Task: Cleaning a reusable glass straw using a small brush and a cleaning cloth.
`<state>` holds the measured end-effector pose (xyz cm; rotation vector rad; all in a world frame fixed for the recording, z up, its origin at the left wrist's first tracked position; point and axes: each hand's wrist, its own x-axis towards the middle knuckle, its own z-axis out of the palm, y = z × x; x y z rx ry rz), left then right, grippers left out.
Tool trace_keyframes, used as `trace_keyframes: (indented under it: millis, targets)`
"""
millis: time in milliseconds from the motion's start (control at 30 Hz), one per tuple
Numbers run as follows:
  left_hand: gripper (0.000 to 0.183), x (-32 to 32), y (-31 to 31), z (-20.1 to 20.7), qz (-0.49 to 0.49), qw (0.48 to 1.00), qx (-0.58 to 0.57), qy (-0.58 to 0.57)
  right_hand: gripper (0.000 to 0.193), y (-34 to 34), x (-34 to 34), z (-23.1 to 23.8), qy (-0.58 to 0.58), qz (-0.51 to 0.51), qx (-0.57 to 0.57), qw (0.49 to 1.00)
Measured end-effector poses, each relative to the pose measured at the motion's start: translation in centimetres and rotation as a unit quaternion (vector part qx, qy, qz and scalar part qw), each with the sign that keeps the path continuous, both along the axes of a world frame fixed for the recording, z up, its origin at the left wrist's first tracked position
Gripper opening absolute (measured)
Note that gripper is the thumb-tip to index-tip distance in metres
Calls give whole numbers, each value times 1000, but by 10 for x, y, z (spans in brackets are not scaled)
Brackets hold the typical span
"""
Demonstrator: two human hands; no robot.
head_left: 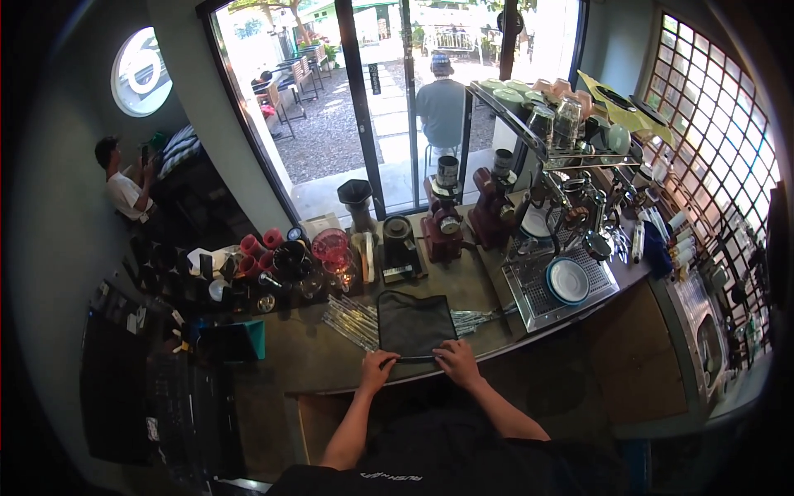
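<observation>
A black pouch (pixel 415 322) of thin, see-through fabric lies on the counter in front of me. My left hand (pixel 376 369) is closed on its near left corner. On the near right corner, my right hand (pixel 456 362) pinches the same edge, so the edge runs straight between both hands. A bundle of long, thin sticks in clear wrapping, perhaps straws (pixel 351 321), fans out from under the pouch's left side. More wrapped sticks (pixel 473 321) show on its right. The pouch covers the stretch between the two bundles.
An espresso machine (pixel 542 310) with plates on its tray stands at the right. Dark red grinders (pixel 442 231) and a black scale (pixel 402 260) line the back. Red cups (pixel 251 245) and a pink glass dripper (pixel 332 248) stand far left. A tablet (pixel 227 342) sits nearer left.
</observation>
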<state>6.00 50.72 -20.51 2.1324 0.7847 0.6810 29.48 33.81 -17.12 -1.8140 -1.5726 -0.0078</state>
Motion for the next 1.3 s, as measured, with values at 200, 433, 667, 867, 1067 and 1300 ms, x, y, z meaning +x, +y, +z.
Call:
trace_keyframes:
  millis: [200,433,667,867,1067,1300]
  targets:
    - [23,-1,-6,4,-5,1000,-14,27,18,5,4,-19,-1,16,-25,1000]
    - [36,-6,-10,9,-14,999,8,32,19,-10,12,-24,56,-35,-50,997]
    - [47,-10,-15,17,-18,997,52,50,37,-19,12,-22,7,16,-31,999]
    - [49,-8,-22,11,-19,996,79,32,50,-28,17,-16,-13,29,-58,998]
    - [39,-6,-23,2,-41,991,127,9,52,-27,23,-23,2,22,-68,997]
    - [41,-4,-16,-3,-45,981,180,57,49,-26,19,-20,58,15,-27,998]
